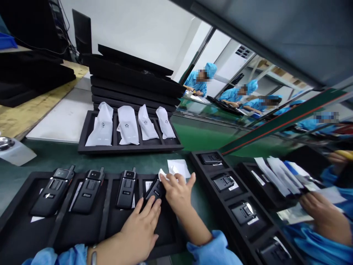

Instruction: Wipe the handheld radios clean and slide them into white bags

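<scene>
A black foam tray (19, 228) in front of me holds several black handheld radios. My left hand (140, 228) rests with its fingers stretched flat on the lower end of the rightmost radio (156, 190). Over that radio's top end, my right hand (178, 191) pinches a small white cloth (163, 175). Three more radios (89, 191) lie in the slots to the left.
Behind stands a tray (82, 145) with several white bags (128, 125), then a stack of black trays (132, 79). A white sheet (178, 167) lies on the green mat. Another tray (204, 173) of black parts runs along the right, where a co-worker's hand (325, 217) holds packets.
</scene>
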A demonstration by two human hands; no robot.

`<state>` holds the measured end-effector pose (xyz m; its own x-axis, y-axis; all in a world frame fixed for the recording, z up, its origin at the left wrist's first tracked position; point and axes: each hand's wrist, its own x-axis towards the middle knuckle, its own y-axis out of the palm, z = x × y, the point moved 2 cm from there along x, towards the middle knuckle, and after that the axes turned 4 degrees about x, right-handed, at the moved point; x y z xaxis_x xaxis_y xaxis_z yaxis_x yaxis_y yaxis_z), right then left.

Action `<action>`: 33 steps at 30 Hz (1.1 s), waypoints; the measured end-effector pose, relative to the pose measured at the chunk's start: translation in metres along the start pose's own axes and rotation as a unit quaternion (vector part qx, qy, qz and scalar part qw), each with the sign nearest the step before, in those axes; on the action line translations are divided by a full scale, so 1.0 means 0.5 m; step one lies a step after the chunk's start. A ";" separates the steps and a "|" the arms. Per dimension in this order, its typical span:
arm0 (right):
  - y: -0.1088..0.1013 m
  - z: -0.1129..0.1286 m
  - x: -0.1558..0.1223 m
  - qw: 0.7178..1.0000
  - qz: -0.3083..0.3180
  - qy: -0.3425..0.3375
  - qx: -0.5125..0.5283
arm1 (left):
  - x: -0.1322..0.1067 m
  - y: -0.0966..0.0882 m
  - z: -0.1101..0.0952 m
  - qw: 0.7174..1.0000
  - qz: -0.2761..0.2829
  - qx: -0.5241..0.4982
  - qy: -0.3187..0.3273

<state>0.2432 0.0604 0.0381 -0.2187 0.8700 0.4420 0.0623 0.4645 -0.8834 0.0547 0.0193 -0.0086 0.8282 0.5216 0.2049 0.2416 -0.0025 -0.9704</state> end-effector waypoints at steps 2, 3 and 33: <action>-0.004 -0.023 -0.007 1.000 0.014 0.011 -0.011 | 0.000 0.002 0.000 1.000 0.003 -0.004 0.001; -0.008 -0.032 -0.011 0.999 0.012 0.032 -0.019 | 0.000 0.003 -0.001 1.000 0.004 -0.005 0.003; -0.086 0.117 -0.097 0.996 -0.042 0.068 0.050 | -0.047 -0.022 0.000 1.000 0.002 -0.011 -0.019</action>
<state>0.1939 -0.0114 0.0456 -0.0845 0.8465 0.5257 -0.0484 0.5235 -0.8507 0.0325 0.0072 -0.0027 0.8095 0.5533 0.1964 0.2508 -0.0234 -0.9678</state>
